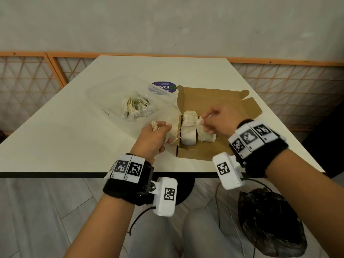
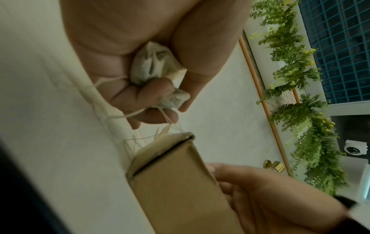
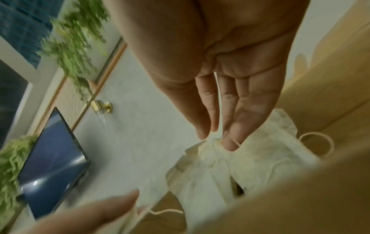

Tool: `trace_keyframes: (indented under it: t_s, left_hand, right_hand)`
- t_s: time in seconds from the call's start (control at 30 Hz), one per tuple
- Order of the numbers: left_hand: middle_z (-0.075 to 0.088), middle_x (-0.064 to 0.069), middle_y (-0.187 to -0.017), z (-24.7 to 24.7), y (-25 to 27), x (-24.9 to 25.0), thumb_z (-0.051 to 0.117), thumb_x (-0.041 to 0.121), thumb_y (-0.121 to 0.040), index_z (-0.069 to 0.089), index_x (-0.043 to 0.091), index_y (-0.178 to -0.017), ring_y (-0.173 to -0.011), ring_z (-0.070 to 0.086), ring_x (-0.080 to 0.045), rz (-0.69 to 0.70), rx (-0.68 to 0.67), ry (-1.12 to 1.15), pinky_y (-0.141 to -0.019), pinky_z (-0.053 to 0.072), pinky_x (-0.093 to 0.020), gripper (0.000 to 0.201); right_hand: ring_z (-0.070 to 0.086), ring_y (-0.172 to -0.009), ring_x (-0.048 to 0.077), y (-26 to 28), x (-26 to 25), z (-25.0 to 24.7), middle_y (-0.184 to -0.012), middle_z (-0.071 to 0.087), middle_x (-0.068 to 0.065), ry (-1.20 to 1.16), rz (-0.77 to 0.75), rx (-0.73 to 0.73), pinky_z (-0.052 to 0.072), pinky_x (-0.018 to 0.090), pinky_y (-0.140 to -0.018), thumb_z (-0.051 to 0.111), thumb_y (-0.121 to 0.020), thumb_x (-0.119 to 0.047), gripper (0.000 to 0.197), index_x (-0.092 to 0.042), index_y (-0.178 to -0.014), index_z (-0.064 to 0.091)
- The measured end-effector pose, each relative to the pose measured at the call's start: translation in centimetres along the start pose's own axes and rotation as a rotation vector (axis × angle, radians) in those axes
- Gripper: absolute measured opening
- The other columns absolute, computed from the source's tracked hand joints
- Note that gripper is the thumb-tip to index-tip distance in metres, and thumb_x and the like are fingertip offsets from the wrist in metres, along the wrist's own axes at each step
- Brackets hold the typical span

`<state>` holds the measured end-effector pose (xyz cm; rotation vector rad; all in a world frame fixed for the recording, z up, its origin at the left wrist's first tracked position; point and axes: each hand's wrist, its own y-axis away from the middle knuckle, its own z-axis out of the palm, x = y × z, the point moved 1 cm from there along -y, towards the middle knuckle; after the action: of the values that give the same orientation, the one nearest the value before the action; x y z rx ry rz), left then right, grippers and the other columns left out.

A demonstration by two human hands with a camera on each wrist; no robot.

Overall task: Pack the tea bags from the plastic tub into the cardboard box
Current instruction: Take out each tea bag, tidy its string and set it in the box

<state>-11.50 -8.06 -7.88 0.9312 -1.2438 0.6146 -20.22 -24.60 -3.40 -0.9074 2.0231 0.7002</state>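
Both wrists, banded with black straps and marker blocks, reach over the near edge of the counter (image 1: 74, 127). On the left, the left hand (image 1: 154, 138) has its fingers (image 2: 144, 95) curled tight round a small bunch of tea bags (image 2: 154, 66), strings trailing from the fist toward the near left corner of the cardboard box (image 1: 219, 101). This hand hangs just beside the box's left wall, outside it. Over the box itself, the right hand (image 1: 216, 120) pinches the gathered top of a bag (image 3: 212, 147) between thumb and fingertips; that bag stands in the second row (image 1: 204, 135), its long axis running toward the person, parallel to the first row (image 1: 189, 127) already packed against the left wall.

Since the open space lies to the right of these rows, under the right hand, the left hand's bunch would likely have to cross over the wall and the first row to reach it.

Behind the left hand, the clear plastic tub (image 1: 104, 94) holds a loose heap of tea bags (image 1: 135, 107), so much packing remains.
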Motion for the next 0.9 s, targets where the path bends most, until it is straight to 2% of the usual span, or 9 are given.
trace_keyframes:
  t_s: [0.1,0.2,0.3,0.43,0.53,0.63,0.7,0.8,0.9]
  left_hand:
    - [0.057,-0.004,-0.068,-0.2,-0.1,-0.4,0.054,0.027,-0.094,0.058,0.015,-0.092,-0.057,0.043,-0.017,-0.028,-0.057,-0.065,-0.042,0.031,-0.018,0.013]
    - [0.054,0.0,-0.054,0.1,0.1,-0.3,0.059,0.032,-0.091,0.062,0.016,-0.082,-0.056,0.044,-0.016,-0.016,-0.118,-0.141,-0.042,0.032,-0.018,0.018]
    - [0.052,-0.004,-0.057,0.6,0.0,0.2,0.064,0.025,-0.089,0.062,0.016,-0.075,-0.056,0.042,-0.018,0.038,-0.095,-0.227,-0.041,0.03,-0.018,0.017]
    - [0.052,-0.009,-0.07,1.3,0.0,1.8,0.061,0.016,-0.09,0.058,0.015,-0.068,-0.053,0.044,-0.012,0.095,-0.058,-0.21,-0.039,0.028,-0.016,0.022]
    - [0.06,-0.009,-0.081,2.5,0.4,3.6,0.058,0.015,-0.092,0.06,0.013,-0.075,-0.052,0.045,-0.009,0.084,-0.18,-0.131,-0.037,0.027,-0.014,0.017]
    - [0.069,-0.006,-0.091,3.7,0.8,5.1,0.057,0.016,-0.093,0.059,0.01,-0.098,-0.05,0.052,-0.003,0.042,-0.331,-0.057,-0.037,0.028,-0.012,0.007]
    - [0.069,-0.006,-0.091,3.8,0.7,5.5,0.058,0.016,-0.092,0.06,0.01,-0.104,-0.049,0.052,-0.004,0.068,-0.274,-0.063,-0.037,0.028,-0.013,0.013]
    - [0.062,-0.001,-0.074,2.9,0.7,5.1,0.058,0.014,-0.091,0.062,0.013,-0.087,-0.049,0.045,-0.007,0.128,-0.109,-0.161,-0.037,0.026,-0.014,0.005]
    - [0.055,0.0,-0.071,1.8,0.8,3.9,0.058,0.013,-0.091,0.059,0.015,-0.079,-0.046,0.042,-0.006,0.076,-0.024,-0.119,-0.037,0.026,-0.012,0.012]
  right_hand:
    - [0.064,-0.077,0.019,2.5,1.7,-1.1,-0.085,0.069,0.007,0.083,0.0,0.011,0.054,0.033,-0.079,0.061,-0.087,-0.015,0.001,-0.017,-0.087,0.061]
    - [0.065,-0.085,0.02,3.6,3.9,-0.9,-0.086,0.069,0.004,0.12,-0.007,0.007,0.053,0.034,-0.085,0.065,-0.085,-0.021,0.003,-0.023,-0.083,0.063]
    - [0.061,-0.081,0.015,3.6,4.7,-0.5,-0.083,0.067,-0.001,0.113,-0.084,0.064,0.05,0.028,-0.082,0.067,-0.083,-0.021,0.006,-0.026,-0.082,0.063]
    - [0.059,-0.081,0.012,3.5,4.8,-0.4,-0.083,0.065,-0.002,0.076,-0.117,0.018,0.047,0.025,-0.081,0.068,-0.082,-0.017,0.008,-0.02,-0.09,0.067]
    - [0.06,-0.082,0.011,3.5,4.7,-0.5,-0.082,0.066,-0.003,0.071,-0.121,-0.022,0.046,0.022,-0.081,0.068,-0.082,-0.015,0.008,-0.02,-0.089,0.067]
    - [0.06,-0.085,0.015,3.5,4.3,-0.7,-0.086,0.066,0.001,0.031,-0.119,-0.036,0.048,0.028,-0.085,0.068,-0.082,-0.014,0.009,-0.022,-0.087,0.066]
    - [0.061,-0.087,0.02,3.5,4.0,-0.9,-0.091,0.066,0.007,-0.022,-0.142,-0.005,0.05,0.032,-0.086,0.068,-0.081,-0.014,0.009,-0.02,-0.086,0.065]
    - [0.059,-0.075,0.016,3.5,3.3,-0.5,-0.083,0.065,0.006,-0.026,-0.195,-0.033,0.051,0.029,-0.075,0.067,-0.082,-0.012,0.008,-0.02,-0.081,0.065]
    - [0.058,-0.071,0.014,3.3,2.7,0.3,-0.075,0.064,0.001,0.038,-0.218,-0.101,0.05,0.026,-0.072,0.064,-0.084,-0.01,0.007,-0.016,-0.082,0.068]
